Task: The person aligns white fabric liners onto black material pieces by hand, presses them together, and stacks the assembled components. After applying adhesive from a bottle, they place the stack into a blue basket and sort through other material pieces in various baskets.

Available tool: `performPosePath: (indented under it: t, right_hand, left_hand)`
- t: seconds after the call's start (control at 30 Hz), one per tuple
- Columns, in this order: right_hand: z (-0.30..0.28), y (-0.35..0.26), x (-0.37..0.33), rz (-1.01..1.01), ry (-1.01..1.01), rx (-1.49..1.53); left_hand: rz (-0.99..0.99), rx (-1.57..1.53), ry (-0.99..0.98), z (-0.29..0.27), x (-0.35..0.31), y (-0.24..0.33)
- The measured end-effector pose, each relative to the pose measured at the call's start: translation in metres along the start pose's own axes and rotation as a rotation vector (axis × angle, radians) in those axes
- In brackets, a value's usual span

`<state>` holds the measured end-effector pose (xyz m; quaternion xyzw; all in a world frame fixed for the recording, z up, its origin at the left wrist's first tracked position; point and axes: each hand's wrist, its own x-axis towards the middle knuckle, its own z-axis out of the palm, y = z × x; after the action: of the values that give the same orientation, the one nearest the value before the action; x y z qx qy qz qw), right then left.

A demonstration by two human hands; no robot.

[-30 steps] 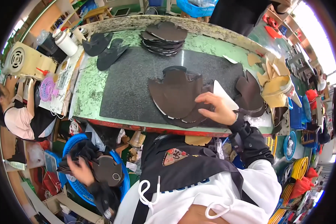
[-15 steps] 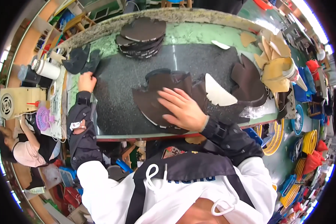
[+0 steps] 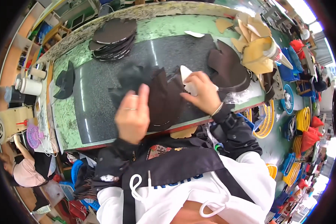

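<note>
My left hand (image 3: 132,117), smeared by motion, is closed on a black cut piece (image 3: 134,76) whose outline is also blurred. The piece hangs over the left part of some dark brown cut pieces (image 3: 164,100), which lie at the front of the dark work slab. My right hand (image 3: 205,93) is over a white toothed template (image 3: 184,72) and hides part of it. Its thumb and fingers are apart, with the thumb by the right edge of the brown pieces. Another black cut piece (image 3: 66,83) rests on the left of the table.
A stack of brown pieces (image 3: 114,35) stands at the back left of the slab (image 3: 97,93). On the right are a larger brown piece (image 3: 227,65) and a yellowish container (image 3: 258,58) with tan cut-outs. A white spool (image 3: 28,86) and a purple fan (image 3: 34,136) stand left.
My left hand has come from the left side to the middle with a black piece. My right hand has lifted off the brown pieces and moved to the template. The whole view has shifted.
</note>
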<state>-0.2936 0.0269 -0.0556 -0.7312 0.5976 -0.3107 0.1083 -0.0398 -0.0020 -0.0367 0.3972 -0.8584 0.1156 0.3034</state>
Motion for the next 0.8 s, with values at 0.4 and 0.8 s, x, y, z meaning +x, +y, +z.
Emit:
performPosePath:
  t: [0.4,0.8]
  right_hand:
    - [-0.028,0.013,-0.002,0.584,-0.210,1.491]
    - [-0.040,-0.035,0.012,0.467,0.237,1.431]
  left_hand:
    - [0.430,-0.431,0.073,0.024,0.059,0.080]
    - [-0.409,-1.022,-0.018,0.016,0.077,0.064]
